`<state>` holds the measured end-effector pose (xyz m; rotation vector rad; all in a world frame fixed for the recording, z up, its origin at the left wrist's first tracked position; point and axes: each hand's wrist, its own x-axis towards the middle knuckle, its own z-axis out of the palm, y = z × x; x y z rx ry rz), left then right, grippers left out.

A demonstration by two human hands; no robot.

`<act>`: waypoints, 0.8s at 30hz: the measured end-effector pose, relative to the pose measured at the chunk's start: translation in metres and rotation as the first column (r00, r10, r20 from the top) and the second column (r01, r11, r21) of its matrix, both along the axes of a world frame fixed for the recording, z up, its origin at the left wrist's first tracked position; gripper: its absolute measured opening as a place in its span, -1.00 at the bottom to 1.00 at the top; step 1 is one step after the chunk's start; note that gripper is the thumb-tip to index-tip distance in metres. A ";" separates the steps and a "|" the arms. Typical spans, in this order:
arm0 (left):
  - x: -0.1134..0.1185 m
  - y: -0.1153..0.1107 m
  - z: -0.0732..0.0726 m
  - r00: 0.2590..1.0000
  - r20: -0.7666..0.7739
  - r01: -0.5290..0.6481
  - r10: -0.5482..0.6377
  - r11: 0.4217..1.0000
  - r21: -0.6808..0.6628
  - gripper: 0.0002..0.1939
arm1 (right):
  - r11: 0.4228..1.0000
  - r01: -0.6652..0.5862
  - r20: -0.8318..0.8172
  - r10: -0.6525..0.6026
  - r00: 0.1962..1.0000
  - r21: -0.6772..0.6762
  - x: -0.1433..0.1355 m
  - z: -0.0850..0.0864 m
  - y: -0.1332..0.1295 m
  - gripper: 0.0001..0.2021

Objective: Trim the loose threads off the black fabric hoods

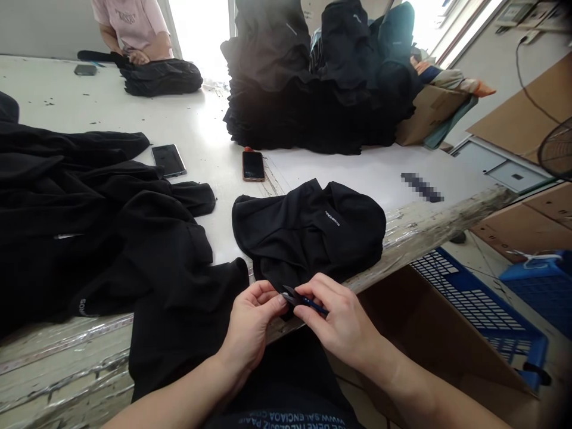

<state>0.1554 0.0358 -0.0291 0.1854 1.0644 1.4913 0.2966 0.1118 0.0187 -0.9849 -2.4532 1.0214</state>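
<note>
Near the table's front edge lies a black fabric garment with small white lettering. My left hand is closed, thumb and fingers pinching the garment's lower edge. Just to its right, my right hand is closed around small dark snips, whose blades point left at the pinched edge and touch or nearly touch my left fingertips. More black garments are heaped on the left, reaching down over the front edge.
Tall stacks of black garments stand at the back. Two phones lie mid-table. A person in pink handles a black pile. Below right are a cardboard box and a blue crate.
</note>
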 end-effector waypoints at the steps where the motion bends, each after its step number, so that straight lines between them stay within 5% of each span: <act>1: 0.000 -0.001 0.000 1.000 0.002 0.004 -0.004 1.000 -0.003 -0.77 | 1.000 0.004 0.005 -0.004 1.000 0.006 0.000 0.000 -0.002 -0.90; 24: 0.003 -0.001 -0.002 0.998 -0.038 0.039 -0.040 0.999 -0.024 -0.81 | 0.971 0.089 -0.048 -0.101 0.994 -0.221 0.004 -0.008 0.002 -0.94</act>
